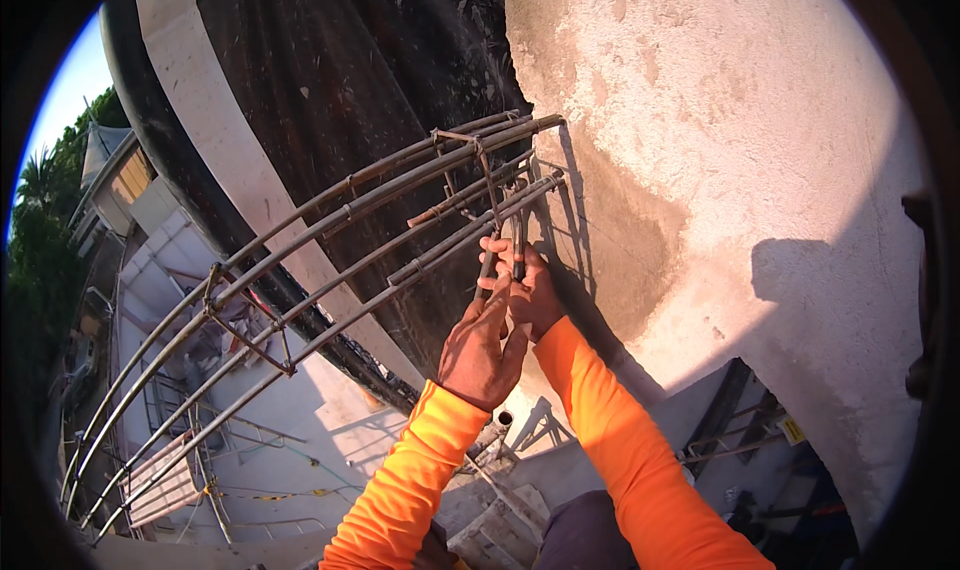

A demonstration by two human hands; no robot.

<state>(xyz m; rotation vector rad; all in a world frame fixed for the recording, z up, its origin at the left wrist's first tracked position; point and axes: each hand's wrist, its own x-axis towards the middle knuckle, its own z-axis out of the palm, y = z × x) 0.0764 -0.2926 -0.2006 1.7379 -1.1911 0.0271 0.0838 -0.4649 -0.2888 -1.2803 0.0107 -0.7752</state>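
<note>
Rebar (pixel 330 240) fills the middle of the head view: a cage of long curved bars that runs from the rough concrete column (pixel 720 150) out and down over open air. The bars' ends meet the column's sunlit edge, where a bent stirrup (pixel 487 185) ties them together. Left of the column, past the cage, a dark formwork panel (pixel 340 70) with a pale concrete rim slopes away; below the cage the drop is open down to a light rooftop (pixel 290 410) and scaffolding, well apart from the bars. A second stirrup (pixel 245 330) sits farther along the cage from the column.

Both hands work just beside the column at the lowest bar. The left hand (pixel 482 348) is closed around a thin dark tool (pixel 488 270) that points up to the bars. The right hand (pixel 532 292) is curled on a second thin upright piece (pixel 519 245), touching the left hand. Orange sleeves (pixel 620 450) cover both forearms. The person's shadow falls on the column.
</note>
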